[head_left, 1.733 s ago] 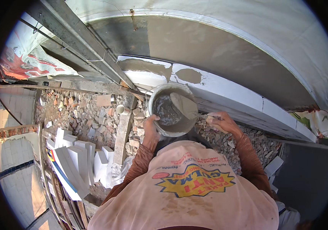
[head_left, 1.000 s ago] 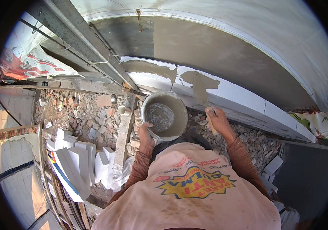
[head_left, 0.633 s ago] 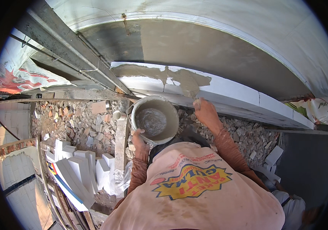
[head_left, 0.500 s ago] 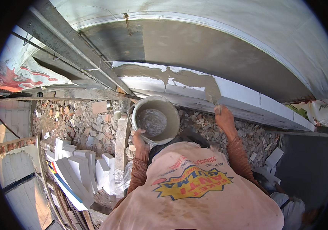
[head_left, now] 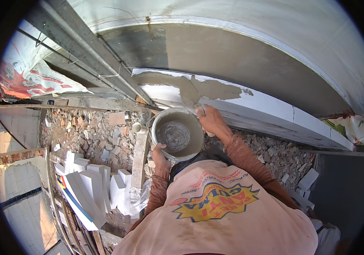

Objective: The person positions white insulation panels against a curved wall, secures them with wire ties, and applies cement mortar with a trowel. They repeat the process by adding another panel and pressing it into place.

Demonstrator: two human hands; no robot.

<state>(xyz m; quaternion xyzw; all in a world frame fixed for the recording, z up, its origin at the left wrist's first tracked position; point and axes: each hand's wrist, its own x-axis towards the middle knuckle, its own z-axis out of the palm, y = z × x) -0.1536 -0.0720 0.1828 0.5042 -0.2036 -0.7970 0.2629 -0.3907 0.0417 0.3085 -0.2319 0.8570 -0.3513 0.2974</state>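
Note:
My left hand (head_left: 159, 156) is closed around the near-left rim of a round bucket (head_left: 197, 137), with wet grey residue inside it. Just right of the bucket's far rim, my right hand (head_left: 214, 122) grips the handle of a trowel. The trowel's mortar-coated blade (head_left: 189, 92) lies against the white block wall (head_left: 269, 106), and its outline blends into the mortar there. Grey mortar (head_left: 218, 90) is spread unevenly along the left part of the wall's top.
A metal post (head_left: 86, 49) slants down at the left of the wall. Rubble (head_left: 101, 131) covers the ground, with white blocks (head_left: 82, 182) stacked at the left. A pipe end (head_left: 137, 127) stands beside the bucket. White fabric, perhaps another person's clothing, shows at lower right.
My right hand has moved left along the wall with the trowel, from the mortar's right end to beside the bucket. The mortar on top looks more spread. My left hand still holds the rim.

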